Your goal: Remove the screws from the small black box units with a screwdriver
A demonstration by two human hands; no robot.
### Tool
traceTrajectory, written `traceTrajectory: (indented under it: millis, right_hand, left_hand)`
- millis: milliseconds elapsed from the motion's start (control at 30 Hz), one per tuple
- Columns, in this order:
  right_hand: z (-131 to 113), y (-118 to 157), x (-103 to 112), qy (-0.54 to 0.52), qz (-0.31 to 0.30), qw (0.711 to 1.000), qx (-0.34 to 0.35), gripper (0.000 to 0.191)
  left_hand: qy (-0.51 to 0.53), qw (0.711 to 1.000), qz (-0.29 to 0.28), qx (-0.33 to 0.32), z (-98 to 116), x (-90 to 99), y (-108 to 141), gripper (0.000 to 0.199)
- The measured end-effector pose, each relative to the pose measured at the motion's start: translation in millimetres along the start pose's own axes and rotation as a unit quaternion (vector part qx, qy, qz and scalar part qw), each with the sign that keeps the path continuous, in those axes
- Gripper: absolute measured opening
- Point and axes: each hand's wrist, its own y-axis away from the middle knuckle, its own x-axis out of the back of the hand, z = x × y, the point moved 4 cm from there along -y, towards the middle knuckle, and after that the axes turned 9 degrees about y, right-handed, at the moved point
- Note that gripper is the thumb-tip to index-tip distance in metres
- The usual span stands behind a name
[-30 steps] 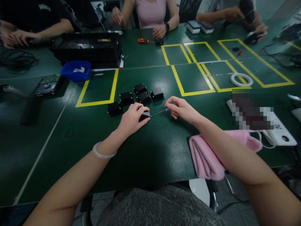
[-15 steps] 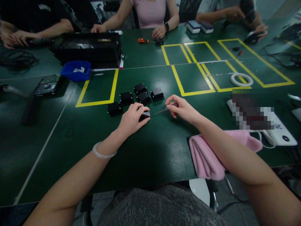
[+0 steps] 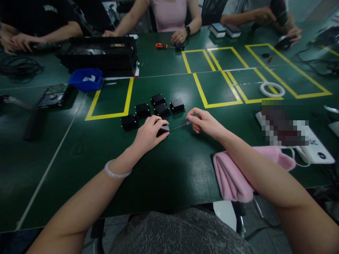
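Head view: the left hand is clasping a small black box that is sitting on the green tabletop, seeming light, stiff and perhaps slippery; gripping opposite sides is probably working best. Rightward, a slim screwdriver is pointing its likely rigid shaft at the box's right edge, while the right hand is pinching its mostly hidden handle.

Before me stretches a wide, dark green desk marked with yellow rectangles and crossed by pale seams. Soft light leaves a faint sheen on its surface. Below its near edge I see grey floor tiles and a rounded white seat; a dark chair stands across from me.
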Motion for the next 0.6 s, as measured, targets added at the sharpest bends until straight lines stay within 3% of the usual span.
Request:
traceTrajectory:
  millis: [600]
  right_hand:
    - [-2.9,0.6,0.1,0.015,0.004,1.000,-0.002,0.008]
  left_hand:
    - [-0.006,1.000,-0.002,0.002,0.8,0.0,-0.2,0.033]
